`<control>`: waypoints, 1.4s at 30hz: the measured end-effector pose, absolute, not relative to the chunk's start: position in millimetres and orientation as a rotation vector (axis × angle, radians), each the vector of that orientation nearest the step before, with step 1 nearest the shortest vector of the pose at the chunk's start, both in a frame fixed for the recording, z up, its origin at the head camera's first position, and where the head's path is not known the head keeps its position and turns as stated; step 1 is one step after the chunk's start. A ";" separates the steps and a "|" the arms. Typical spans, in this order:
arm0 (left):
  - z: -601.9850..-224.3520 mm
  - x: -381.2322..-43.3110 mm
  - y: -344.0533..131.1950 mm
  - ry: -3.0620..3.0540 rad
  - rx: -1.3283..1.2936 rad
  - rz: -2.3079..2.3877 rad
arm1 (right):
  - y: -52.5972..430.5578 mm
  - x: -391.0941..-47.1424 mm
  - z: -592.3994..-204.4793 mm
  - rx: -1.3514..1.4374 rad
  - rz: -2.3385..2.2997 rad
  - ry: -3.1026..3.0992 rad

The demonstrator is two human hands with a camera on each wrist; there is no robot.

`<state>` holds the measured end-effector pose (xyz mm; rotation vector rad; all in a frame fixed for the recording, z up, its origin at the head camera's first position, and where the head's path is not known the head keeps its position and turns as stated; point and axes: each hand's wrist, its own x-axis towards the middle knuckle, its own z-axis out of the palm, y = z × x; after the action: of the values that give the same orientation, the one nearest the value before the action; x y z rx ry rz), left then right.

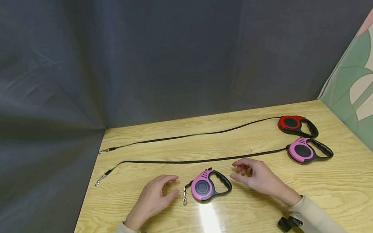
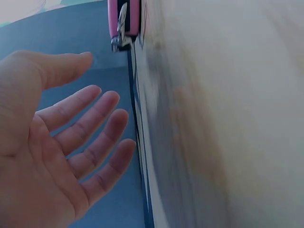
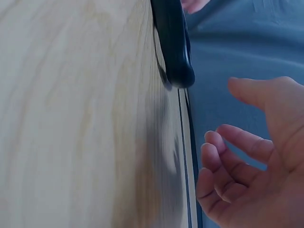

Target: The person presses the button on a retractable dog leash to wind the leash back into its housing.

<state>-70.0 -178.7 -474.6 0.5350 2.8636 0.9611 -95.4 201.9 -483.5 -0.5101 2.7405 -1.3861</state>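
Note:
A pink and black retractable dog leash (image 1: 202, 186) lies near the front middle of the table, its black strap drawn in and its silver clip (image 1: 184, 197) at its left side. My left hand (image 1: 155, 196) is just left of that clip, fingers relaxed and spread from the thumb, holding nothing. On the other side, my right hand (image 1: 256, 175) hovers beside the black loop handle (image 1: 223, 181) with loosely bent fingers and nothing in them. In the left wrist view the clip (image 2: 122, 28) shows beyond my thumb; the right wrist view has the handle end (image 3: 178, 61) past my fingertips.
Behind, a second pink leash (image 1: 302, 151) lies at the right with its strap (image 1: 203, 161) stretched left to a clip (image 1: 102, 178). Farther back, a red leash (image 1: 290, 123) has its strap (image 1: 188, 135) drawn out likewise. Dark cloth (image 1: 174, 58) hangs along the table's back and left.

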 end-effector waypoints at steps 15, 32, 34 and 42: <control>-471.6 -66.4 -201.2 2.916 0.412 0.964 | 226.9 -95.7 -486.3 -0.418 -1.313 2.830; -470.4 -67.4 -236.8 2.937 0.148 0.949 | 266.1 -97.1 -480.3 -0.431 -1.183 2.952; -469.0 -67.3 -241.2 2.958 0.130 0.953 | 270.0 -97.0 -479.1 -0.423 -1.170 2.977; -463.8 -67.8 -259.6 3.020 0.082 0.952 | 284.7 -100.5 -477.7 -0.379 -1.152 3.007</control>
<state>-67.8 -259.6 -463.8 0.0824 3.0199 0.9524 -100.5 284.7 -477.7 -0.3793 3.0071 -1.1517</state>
